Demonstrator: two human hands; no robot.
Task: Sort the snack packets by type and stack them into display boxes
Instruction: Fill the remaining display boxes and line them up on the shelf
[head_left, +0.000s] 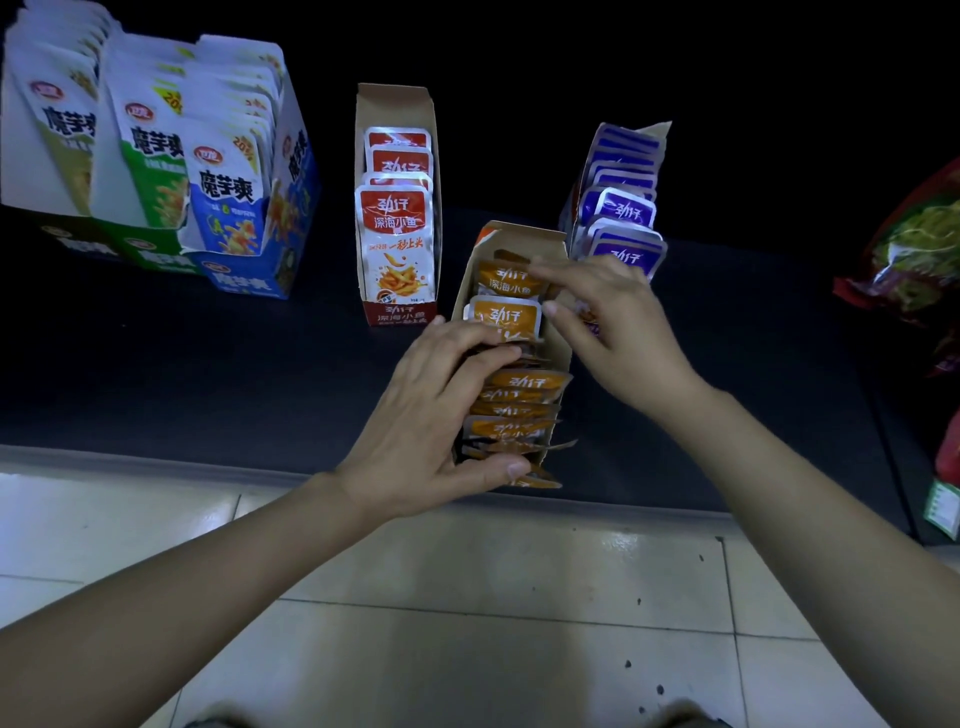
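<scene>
Dark shelf, dim light; pale tiled floor below its front edge.

- Orange box: a narrow cardboard box at mid-shelf, lying lengthwise away from the viewer. The orange packets stand in it in a row. 2 faces at the far end read clearly. The nearer ones lean and overlap, so only their top edges show and I cannot count them. A few stick out past the near end of the box.
- Left hand: wrapped round the near bunch of orange packets from the left, fingers curled across their tops and thumb under the near end. It hides the box's left wall.
- Right hand: spread fairly wide, fingers nearly straight, with the tips on the top edges of the far packets. The thumb is apart and points at the second packet. It covers the box's right rim and the lowest purple packets.
- Red box: stands upright just left of the orange box. The red packets are stacked in it and 4 tops are visible. Only the front one shows in full.
- Purple box: behind the right hand and tilted. The purple packets are fanned in it, and the print is legible on 2.
- 3 large boxes at far left hold white pouches with green and blue print. The leftmost is cut off by the frame edge and blurred.
- Red and green bag at the right edge: cut off, contents unclear.
</scene>
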